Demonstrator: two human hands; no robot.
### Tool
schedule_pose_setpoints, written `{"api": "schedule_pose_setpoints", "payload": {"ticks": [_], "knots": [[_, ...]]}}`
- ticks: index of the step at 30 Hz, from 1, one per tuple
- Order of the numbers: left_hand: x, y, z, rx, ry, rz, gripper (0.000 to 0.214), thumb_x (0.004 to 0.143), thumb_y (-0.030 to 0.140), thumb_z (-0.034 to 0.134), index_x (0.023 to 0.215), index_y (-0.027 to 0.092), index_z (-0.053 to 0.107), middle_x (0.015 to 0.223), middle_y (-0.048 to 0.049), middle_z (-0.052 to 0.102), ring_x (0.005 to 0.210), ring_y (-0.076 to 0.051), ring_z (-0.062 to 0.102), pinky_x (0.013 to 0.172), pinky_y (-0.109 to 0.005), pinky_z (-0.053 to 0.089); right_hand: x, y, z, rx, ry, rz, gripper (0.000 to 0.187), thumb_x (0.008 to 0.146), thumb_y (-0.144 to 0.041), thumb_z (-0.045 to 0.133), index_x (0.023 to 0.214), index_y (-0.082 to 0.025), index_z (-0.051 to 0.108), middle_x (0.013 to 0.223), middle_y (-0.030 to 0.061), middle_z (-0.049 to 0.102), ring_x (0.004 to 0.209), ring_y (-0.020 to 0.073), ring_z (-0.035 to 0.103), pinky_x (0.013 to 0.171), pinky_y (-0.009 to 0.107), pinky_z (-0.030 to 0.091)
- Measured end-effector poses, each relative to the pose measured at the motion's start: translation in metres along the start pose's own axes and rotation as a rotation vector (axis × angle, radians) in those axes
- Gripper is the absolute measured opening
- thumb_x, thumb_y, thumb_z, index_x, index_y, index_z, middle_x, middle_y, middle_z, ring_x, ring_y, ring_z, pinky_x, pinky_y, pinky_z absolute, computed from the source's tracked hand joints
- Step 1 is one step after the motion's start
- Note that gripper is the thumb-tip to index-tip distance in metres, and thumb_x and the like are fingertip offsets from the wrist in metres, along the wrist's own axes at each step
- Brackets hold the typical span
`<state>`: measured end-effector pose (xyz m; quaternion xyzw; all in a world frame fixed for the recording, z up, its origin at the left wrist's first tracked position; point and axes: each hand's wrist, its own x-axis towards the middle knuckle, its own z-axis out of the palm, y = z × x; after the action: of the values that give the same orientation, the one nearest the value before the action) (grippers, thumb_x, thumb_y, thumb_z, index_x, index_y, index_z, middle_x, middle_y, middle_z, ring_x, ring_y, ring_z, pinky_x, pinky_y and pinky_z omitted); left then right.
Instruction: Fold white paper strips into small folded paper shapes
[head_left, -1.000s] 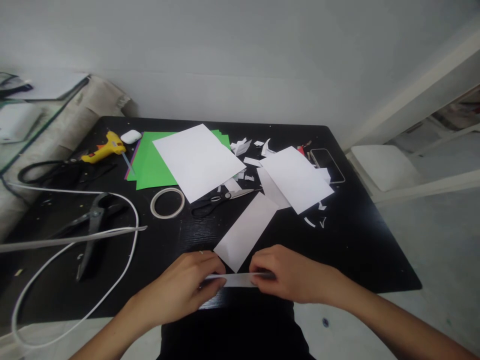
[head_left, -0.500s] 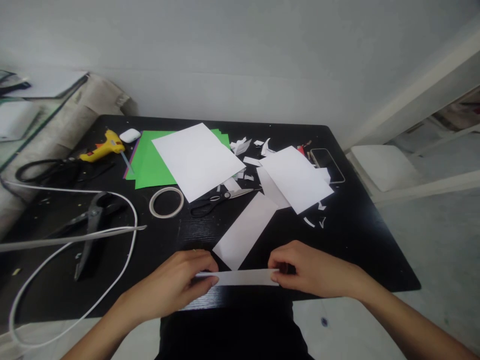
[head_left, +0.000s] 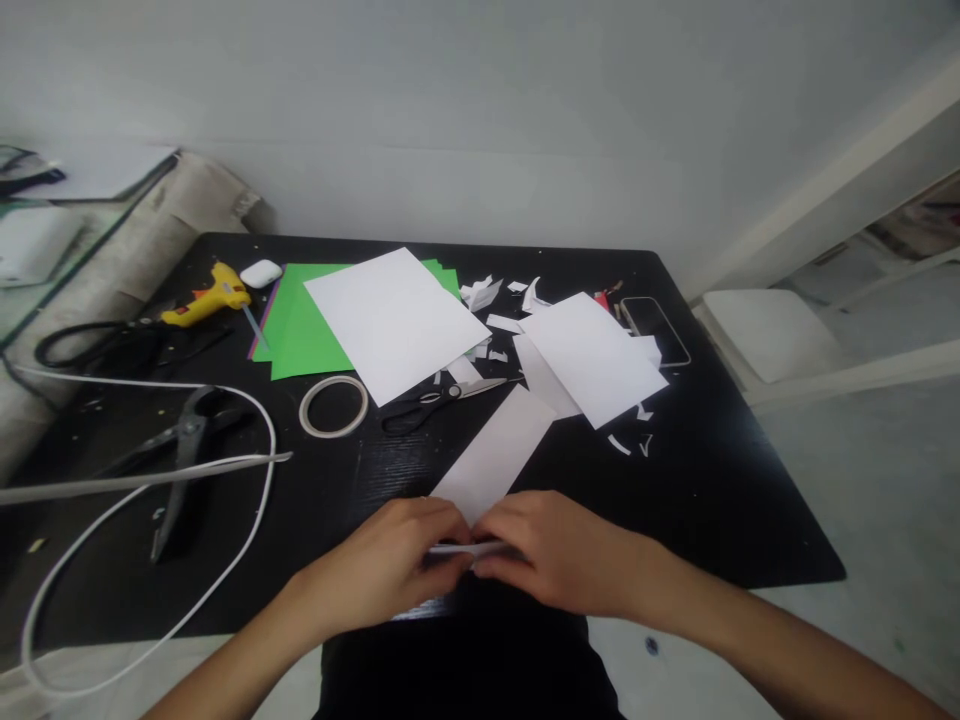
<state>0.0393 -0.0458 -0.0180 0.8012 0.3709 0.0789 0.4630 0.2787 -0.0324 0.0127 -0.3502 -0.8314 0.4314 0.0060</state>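
Observation:
My left hand and my right hand meet at the table's near edge, fingertips almost touching. Both pinch a narrow folded strip of white paper between thumb and fingers; most of it is hidden by the hands. Just beyond them lies a flat white paper strip, its near end partly covered by my fingers. Black-handled scissors rest past that strip, beside a roll of tape.
White sheets overlap green paper. More white sheets lie by paper scraps and a phone. At left are a yellow glue gun, large metal shears and a looped white cable.
My hands have come together along the paper strip, the right sliding left and the left shifting right. The stretch of strip that showed between them is now mostly covered.

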Motion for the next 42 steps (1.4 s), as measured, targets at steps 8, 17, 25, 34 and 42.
{"api": "schedule_pose_setpoints", "payload": {"ticks": [8, 17, 25, 34, 42], "knots": [[-0.003, -0.002, -0.005, -0.012, 0.002, -0.007, 0.015, 0.102, 0.029, 0.056, 0.093, 0.020, 0.065, 0.083, -0.0003, 0.065, 0.077, -0.016, 0.062, 0.070, -0.027, 0.042, 0.004, 0.003, -0.006, 0.045, -0.076, 0.066, 0.023, 0.103, -0.028, 0.062, 0.089, -0.016, 0.075, 0.081, 0.0036, 0.073, 0.073, 0.0156, 0.066, 0.068, 0.026, 0.043], [-0.020, -0.012, -0.026, -0.105, 0.046, -0.094, 0.021, 0.101, 0.032, 0.056, 0.089, 0.020, 0.068, 0.079, 0.0011, 0.064, 0.069, -0.012, 0.058, 0.060, -0.021, 0.040, -0.004, 0.016, -0.014, 0.185, -0.060, 0.111, 0.026, 0.102, -0.034, 0.062, 0.089, -0.016, 0.076, 0.080, 0.0025, 0.074, 0.069, 0.0130, 0.064, 0.065, 0.024, 0.042], [-0.010, -0.017, -0.038, -0.192, 0.242, -0.125, 0.024, 0.097, 0.038, 0.063, 0.084, 0.018, 0.068, 0.077, 0.0004, 0.065, 0.071, -0.014, 0.058, 0.064, -0.024, 0.044, -0.005, 0.014, -0.026, 0.322, 0.035, 0.159, 0.029, 0.099, -0.038, 0.064, 0.083, -0.016, 0.075, 0.070, -0.0003, 0.068, 0.058, 0.0101, 0.052, 0.055, 0.024, 0.037], [0.045, 0.000, -0.050, -0.394, 0.358, -0.158, 0.023, 0.092, 0.038, 0.065, 0.083, 0.017, 0.067, 0.072, 0.0014, 0.062, 0.067, -0.014, 0.055, 0.062, -0.026, 0.041, 0.029, 0.012, -0.024, 0.612, 0.237, 0.163, 0.037, 0.099, -0.049, 0.060, 0.087, -0.016, 0.072, 0.073, -0.0001, 0.063, 0.065, 0.0126, 0.053, 0.061, 0.027, 0.039], [0.068, -0.013, -0.037, -0.865, 0.436, -0.172, 0.029, 0.093, 0.042, 0.065, 0.086, 0.014, 0.064, 0.074, -0.0016, 0.065, 0.062, -0.013, 0.061, 0.060, -0.027, 0.050, 0.053, 0.033, -0.003, 1.302, 0.419, 0.266, 0.027, 0.085, -0.043, 0.076, 0.095, -0.019, 0.070, 0.079, 0.0000, 0.067, 0.064, 0.0135, 0.058, 0.058, 0.027, 0.046]]}}
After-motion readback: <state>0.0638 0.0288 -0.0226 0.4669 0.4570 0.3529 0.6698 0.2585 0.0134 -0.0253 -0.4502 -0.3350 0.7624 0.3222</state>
